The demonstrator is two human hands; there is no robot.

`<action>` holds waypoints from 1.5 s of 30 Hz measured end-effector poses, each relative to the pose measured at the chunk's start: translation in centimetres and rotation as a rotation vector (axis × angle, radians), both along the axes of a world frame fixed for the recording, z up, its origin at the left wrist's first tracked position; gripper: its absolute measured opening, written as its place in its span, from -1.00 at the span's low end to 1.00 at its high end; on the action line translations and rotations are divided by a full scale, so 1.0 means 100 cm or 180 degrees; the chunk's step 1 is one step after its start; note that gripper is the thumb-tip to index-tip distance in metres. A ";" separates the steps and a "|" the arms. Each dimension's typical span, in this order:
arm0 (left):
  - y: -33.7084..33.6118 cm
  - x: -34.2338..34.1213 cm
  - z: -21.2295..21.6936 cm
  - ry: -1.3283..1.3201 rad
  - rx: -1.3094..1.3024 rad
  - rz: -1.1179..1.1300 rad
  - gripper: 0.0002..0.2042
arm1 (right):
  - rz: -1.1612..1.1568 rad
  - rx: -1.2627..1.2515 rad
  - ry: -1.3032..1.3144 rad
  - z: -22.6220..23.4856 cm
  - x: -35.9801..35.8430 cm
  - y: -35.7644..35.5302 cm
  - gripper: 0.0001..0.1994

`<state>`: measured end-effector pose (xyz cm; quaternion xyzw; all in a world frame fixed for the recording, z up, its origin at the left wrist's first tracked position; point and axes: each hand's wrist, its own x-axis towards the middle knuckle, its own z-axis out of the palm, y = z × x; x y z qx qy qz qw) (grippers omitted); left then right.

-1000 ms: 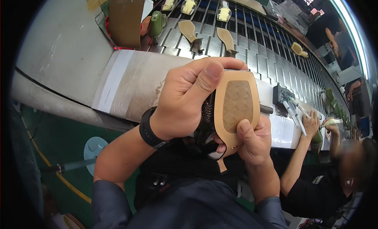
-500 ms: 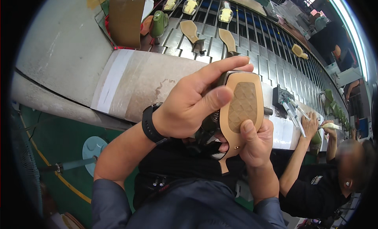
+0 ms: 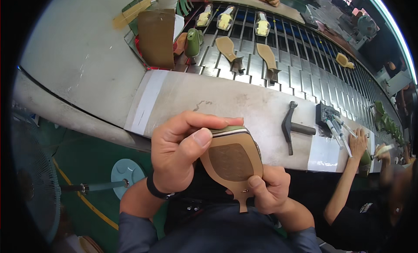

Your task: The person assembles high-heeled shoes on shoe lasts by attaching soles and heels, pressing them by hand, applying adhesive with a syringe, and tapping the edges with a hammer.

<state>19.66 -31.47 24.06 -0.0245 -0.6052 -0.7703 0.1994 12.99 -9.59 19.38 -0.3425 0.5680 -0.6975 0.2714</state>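
Observation:
I hold a shoe (image 3: 233, 159) upside down in front of me, its tan sole with a darker textured patch facing up. My left hand (image 3: 180, 150) wraps the toe end, thumb pressed on the sole's front edge, fingers curled over the green upper. My right hand (image 3: 267, 192) grips the narrow heel end from below, thumb on the sole's rim. A black watch band sits on my left wrist.
A grey workbench (image 3: 244, 105) runs ahead, with a black hammer (image 3: 291, 126) on it. Behind it a slatted conveyor (image 3: 300, 48) carries tan soles and several shoes. A brown box (image 3: 157, 37) stands at left. Another person's hand (image 3: 359, 142) works at right. A fan (image 3: 30, 183) stands lower left.
The shoe has been lowered and turned so the sole lies flatter and lower in view. Both hands shifted with it; my left thumb now presses the sole's front edge.

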 end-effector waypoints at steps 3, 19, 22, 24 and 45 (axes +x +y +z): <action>0.005 0.021 0.026 -0.0541 -0.0055 0.0414 -0.60 | 0.0170 0.0098 0.1005 0.010 0.003 -0.009 -0.85; -0.002 0.034 0.014 -0.0395 -0.1694 0.1543 -0.83 | 0.0032 0.0108 0.1326 0.015 0.019 -0.040 -0.83; -0.004 0.034 0.015 -0.0272 -0.2364 0.1630 -0.78 | -0.0038 0.0334 0.1492 0.024 0.016 -0.039 -0.79; -0.004 0.034 0.017 -0.0436 -0.2563 0.1624 -0.76 | -0.0104 0.0331 0.1461 0.024 0.015 -0.041 -0.77; -0.027 0.021 0.007 -0.0816 -0.1706 0.2299 -0.81 | -0.0340 0.0666 0.1164 0.000 0.000 -0.048 -0.83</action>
